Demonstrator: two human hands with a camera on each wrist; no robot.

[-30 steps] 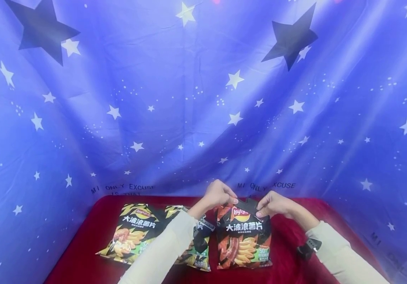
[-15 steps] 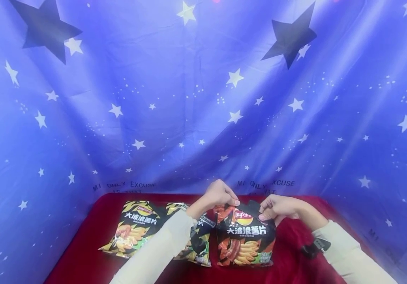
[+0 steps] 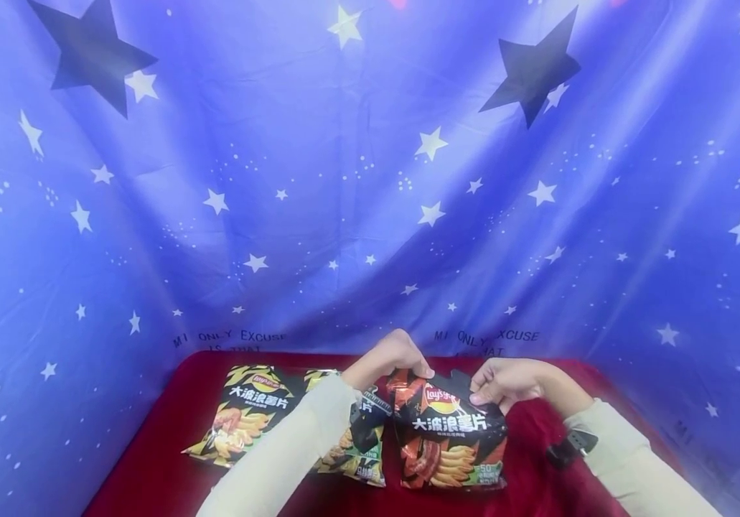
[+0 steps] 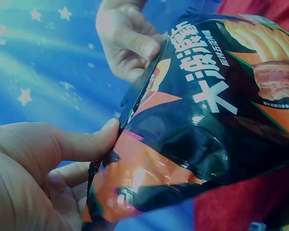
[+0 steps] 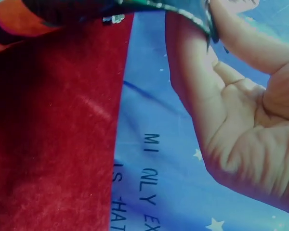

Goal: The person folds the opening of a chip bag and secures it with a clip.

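Note:
A black and orange bag of potato chips (image 3: 452, 445) stands upright at the front right of the red table, its top edge between my two hands. My left hand (image 3: 398, 357) pinches the upper left corner, thumb on the printed face in the left wrist view. At the upper right corner my right hand (image 3: 508, 383) pinches the edge between thumb and fingers, as the right wrist view shows. A dark flat piece (image 3: 459, 380) runs along the top edge between the hands. The bag's back is hidden.
Two black and yellow chip bags lie to the left: one at far left (image 3: 243, 416), the other (image 3: 370, 459) partly covered by my left sleeve. A grey ribbed strip (image 3: 377, 403) shows at the second bag. Behind the red tabletop (image 3: 150, 459) hangs a blue starry cloth (image 3: 344, 237).
The bag's lower part has shifted slightly right and its top edge now slopes down to the right. The dark piece shows less between my hands. Both hands keep hold of the top.

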